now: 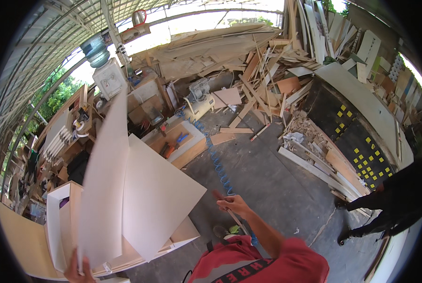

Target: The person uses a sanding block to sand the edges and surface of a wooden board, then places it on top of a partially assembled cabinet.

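White panel, held at one edge

Left hand: fingers curled on the near edge of the thin, smooth panel, tilted at left. Right hand: closed around a slim reddish-brown item, identity unclear. Risk: the one-edge hold could let the panel bow or scrape the flat, angular second panel. Blue coiled hose, springy: possible foot snag.

Daylight pours in far beyond the right hand, glaring white beneath the roof. The floor lies in soft, even shade. Above the left hand, the tall white panel is motion-blurred. Fisheye distortion curves the roof; the outer corners turn black.
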### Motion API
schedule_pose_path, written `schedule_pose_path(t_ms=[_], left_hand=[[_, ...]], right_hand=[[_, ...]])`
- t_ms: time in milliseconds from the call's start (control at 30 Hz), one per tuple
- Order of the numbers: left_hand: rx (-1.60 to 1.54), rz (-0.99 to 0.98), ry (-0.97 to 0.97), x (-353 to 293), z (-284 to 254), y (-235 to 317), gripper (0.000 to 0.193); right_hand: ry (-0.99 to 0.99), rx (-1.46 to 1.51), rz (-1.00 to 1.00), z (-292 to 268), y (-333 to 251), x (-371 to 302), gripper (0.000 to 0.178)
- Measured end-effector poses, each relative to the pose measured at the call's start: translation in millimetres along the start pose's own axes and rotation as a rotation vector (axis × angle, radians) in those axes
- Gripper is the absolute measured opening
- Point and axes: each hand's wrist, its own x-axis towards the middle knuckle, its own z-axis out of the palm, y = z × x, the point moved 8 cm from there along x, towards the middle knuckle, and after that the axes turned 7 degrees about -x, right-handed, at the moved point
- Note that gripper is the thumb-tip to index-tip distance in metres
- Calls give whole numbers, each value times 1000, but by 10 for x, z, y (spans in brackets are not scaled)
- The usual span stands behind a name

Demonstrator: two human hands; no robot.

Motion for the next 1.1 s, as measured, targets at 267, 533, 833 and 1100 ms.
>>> schedule_pose_path(t_ms=[267,533,833,1100], left_hand=[[-101,48,-225,-1019,689,105,41],[28,139,-290,-2352,1552,-854,31],[113,128,-285,-3390,2153,-1546,40],[423,-244,195,-3166,1752,-1779,65]], right_hand=[[135,265,95,-156,388,-212,42],[330,246,77,-48,488,-203,48],[468,-445,-405,670,-6,-399,60],[25,-961,-996,2010,-349,-1147,75]])
